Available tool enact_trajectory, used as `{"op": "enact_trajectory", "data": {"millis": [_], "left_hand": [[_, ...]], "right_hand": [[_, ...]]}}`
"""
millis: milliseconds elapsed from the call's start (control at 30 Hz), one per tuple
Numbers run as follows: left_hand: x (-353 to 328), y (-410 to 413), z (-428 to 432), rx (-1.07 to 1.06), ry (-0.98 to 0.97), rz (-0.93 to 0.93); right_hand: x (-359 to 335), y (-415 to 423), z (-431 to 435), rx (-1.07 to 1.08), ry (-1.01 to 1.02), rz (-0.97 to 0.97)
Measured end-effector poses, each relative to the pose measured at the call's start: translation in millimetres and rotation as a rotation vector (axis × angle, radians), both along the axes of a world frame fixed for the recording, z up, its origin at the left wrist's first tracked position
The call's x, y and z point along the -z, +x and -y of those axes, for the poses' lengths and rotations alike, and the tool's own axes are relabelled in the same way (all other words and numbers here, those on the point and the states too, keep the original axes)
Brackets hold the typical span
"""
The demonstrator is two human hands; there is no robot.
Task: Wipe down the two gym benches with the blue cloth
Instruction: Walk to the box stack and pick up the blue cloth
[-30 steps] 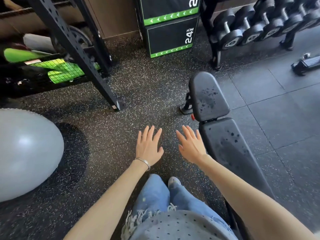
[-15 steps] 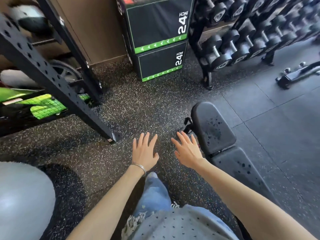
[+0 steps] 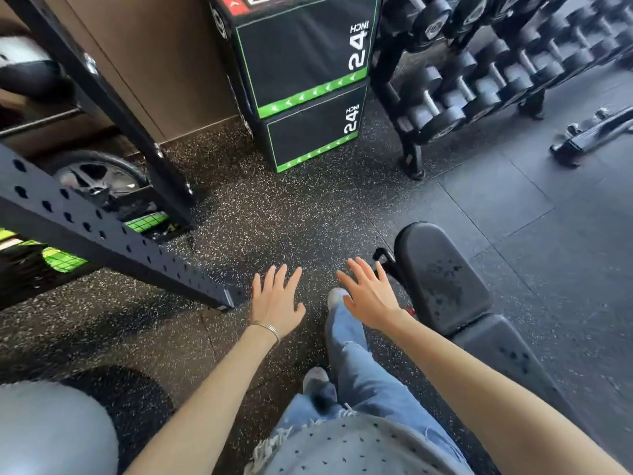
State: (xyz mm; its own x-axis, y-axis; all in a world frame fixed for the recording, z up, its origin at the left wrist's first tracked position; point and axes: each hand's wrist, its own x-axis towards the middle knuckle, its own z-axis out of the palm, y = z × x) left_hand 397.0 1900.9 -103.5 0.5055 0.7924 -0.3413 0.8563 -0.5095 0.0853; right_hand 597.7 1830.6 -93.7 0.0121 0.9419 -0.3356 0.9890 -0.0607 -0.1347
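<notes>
1. The speckled rubber floor (image 3: 291, 214) lies under and ahead of both hands, giving way to plain grey tiles off to the right.
2. The power rack (image 3: 102, 231) slants across the ground to the left of the left hand, its foot ending just beside that hand's fingers in this view.
3. A grey exercise ball (image 3: 51, 430) sits behind and left of the left forearm, well apart from the work.
4. One gym bench (image 3: 455, 299) lies just right of the right hand; its long axis runs from near the person's right side forward and slightly left. Dark droplets spot both pads. The right hand is plainly the nearer one. Only this bench shows here.
5. The stacked plyo boxes (image 3: 308, 84) and dumbbell rack (image 3: 479, 73) stand well ahead of the hands and should not obstruct wiping.
6. The left hand (image 3: 275, 301) is spread flat and holds nothing.
7. The right hand (image 3: 368, 296) is likewise splayed and empty, hovering above the person's forward shoe.
8. The blue cloth is nowhere in view, so it likely has to be fetched first.
</notes>
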Motion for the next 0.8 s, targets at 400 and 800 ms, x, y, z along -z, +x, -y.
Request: {"op": "enact_trajectory", "data": {"millis": [400,800], "left_hand": [[-13,83,-177,0.040,-0.055,-0.052],[-25,160,-316,0.023,-0.005,0.039]], "right_hand": [[2,80,-183,-0.004,-0.106,-0.022],[-16,158,-331,-0.040,-0.043,0.016]]}}
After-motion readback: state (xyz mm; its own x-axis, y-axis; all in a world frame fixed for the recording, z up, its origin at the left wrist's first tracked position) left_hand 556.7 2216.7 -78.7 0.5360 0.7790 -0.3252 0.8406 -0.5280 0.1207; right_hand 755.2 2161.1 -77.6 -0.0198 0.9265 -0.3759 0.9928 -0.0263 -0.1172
